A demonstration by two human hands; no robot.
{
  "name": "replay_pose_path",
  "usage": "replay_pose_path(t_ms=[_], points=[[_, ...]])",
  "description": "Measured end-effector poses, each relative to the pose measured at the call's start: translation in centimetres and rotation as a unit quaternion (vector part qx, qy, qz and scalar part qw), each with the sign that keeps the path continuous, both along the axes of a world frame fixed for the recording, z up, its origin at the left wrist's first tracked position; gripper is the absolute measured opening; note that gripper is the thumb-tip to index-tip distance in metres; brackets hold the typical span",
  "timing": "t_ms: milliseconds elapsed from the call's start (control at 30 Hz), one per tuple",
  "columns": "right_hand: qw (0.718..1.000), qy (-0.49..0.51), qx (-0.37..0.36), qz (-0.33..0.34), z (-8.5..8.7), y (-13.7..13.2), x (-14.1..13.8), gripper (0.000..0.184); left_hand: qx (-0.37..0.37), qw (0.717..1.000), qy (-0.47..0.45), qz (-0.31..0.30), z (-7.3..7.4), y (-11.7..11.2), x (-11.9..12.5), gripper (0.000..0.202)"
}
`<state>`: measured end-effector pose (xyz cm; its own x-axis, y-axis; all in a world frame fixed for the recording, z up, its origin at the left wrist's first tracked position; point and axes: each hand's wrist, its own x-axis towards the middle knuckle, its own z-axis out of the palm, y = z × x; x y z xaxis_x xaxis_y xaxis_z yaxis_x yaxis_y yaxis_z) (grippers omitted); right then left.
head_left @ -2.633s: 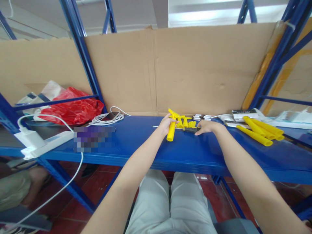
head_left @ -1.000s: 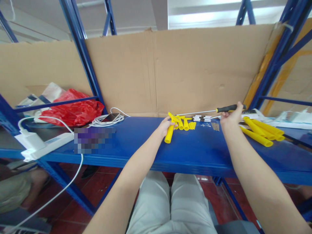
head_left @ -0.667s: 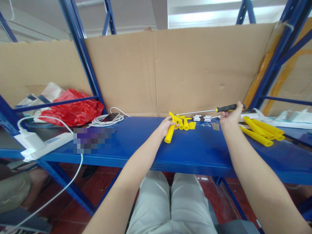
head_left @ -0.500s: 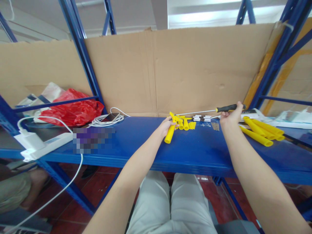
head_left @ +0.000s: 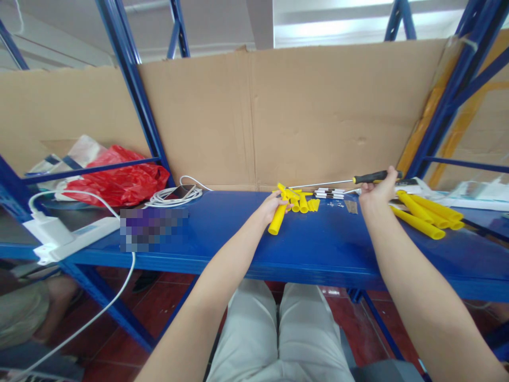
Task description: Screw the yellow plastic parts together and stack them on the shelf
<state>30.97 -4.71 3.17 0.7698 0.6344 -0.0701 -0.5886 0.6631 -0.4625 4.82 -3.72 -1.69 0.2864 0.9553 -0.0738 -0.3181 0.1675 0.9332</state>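
Observation:
My left hand is closed around a yellow plastic tube, tilted with its open round end toward me. In my right hand is a long screwdriver with a black and yellow handle. Its thin shaft runs left, and the tip is at the upper end of the yellow piece; whether it touches cannot be made out. Just beyond my left hand lie several shorter yellow pieces. White and dark sticks, tiny light parts and a small clear bag lie between my hands.
Several yellow tubes are piled on the blue shelf at right. At left are a white power strip, a coiled white cable and a red plastic bag. A cardboard panel stands behind. Another person's leg shows at lower left.
Both hands keep their grips and places. The screwdriver's tip end and the top of the yellow piece have shifted very slightly.

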Motion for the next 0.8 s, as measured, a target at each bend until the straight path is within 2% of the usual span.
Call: replay_pose_path(t_ms=[533, 800], points=[[0.999, -0.029, -0.019, -0.016, 0.5, -0.9, -0.8, 0.022, 0.001, 1.000, -0.022, -0.013, -0.1, 0.4, 0.0, 0.071], [0.996, -0.091, -0.021, -0.014, -0.3, 0.2, -0.1, 0.025, 0.013, 1.000, 0.021, 0.005, -0.1, 0.4, 0.0, 0.074]])
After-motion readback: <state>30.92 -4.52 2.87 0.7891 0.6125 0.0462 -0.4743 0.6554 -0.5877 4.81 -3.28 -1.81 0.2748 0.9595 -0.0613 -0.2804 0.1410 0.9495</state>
